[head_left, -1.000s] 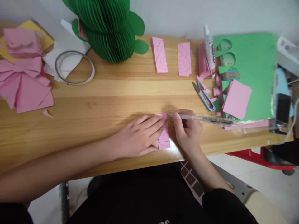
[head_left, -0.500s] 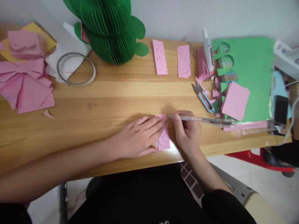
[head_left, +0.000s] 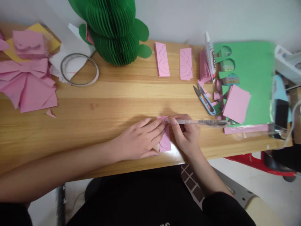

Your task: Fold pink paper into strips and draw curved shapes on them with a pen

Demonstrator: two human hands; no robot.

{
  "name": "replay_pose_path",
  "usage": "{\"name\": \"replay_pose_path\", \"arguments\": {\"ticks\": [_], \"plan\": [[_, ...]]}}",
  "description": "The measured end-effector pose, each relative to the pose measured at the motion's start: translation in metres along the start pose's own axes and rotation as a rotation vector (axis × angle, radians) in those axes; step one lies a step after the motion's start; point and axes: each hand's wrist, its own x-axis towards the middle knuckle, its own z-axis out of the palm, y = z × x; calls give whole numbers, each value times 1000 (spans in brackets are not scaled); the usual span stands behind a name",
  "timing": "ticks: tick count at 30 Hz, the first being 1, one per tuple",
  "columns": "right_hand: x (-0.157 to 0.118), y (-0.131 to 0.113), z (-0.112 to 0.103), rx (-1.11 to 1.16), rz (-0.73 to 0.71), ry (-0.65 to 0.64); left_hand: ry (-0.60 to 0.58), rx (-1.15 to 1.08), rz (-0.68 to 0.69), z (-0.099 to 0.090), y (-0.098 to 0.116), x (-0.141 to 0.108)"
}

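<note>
A pink paper strip [head_left: 166, 142] with curved dark lines lies near the table's front edge. Over its left part my left hand [head_left: 141, 139] is spread flat, fingers apart, pressing on it. My right hand [head_left: 187, 135] grips a clear pen [head_left: 199, 122], whose tip touches the strip's upper part beside my left fingertips. Two similar marked pink pieces, one on the left [head_left: 162, 59] and one on the right [head_left: 186, 63], lie farther back.
Blue snips [head_left: 207, 102], a glue tube [head_left: 211, 56] and stacked pink paper [head_left: 237, 104] on a green sheet [head_left: 256, 81] are at the right. A green honeycomb paper shape [head_left: 115, 37], a tape roll [head_left: 95, 75] and folded pink paper [head_left: 35, 91] are at the left.
My right hand has shifted slightly left, bringing the pen tip from the strip's right edge onto its upper part. My left hand stays in place. The view has shifted a little.
</note>
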Motion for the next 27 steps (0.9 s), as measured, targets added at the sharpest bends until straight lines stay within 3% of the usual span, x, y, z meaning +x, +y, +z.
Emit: {"name": "replay_pose_path", "arguments": {"ticks": [8, 12, 18, 27], "plan": [[-7, 5, 0, 302, 139, 206, -24, -35, 10, 1, -2, 0], [-29, -8, -11, 39, 99, 141, -46, -92, 4, 0, -5, 0], [-62, -22, -8, -199, -143, 51, -7, -152, -4, -3, -7, 0], [-66, -18, 2, -404, -256, 29, 77, -221, 9, -4, -16, 5]]}}
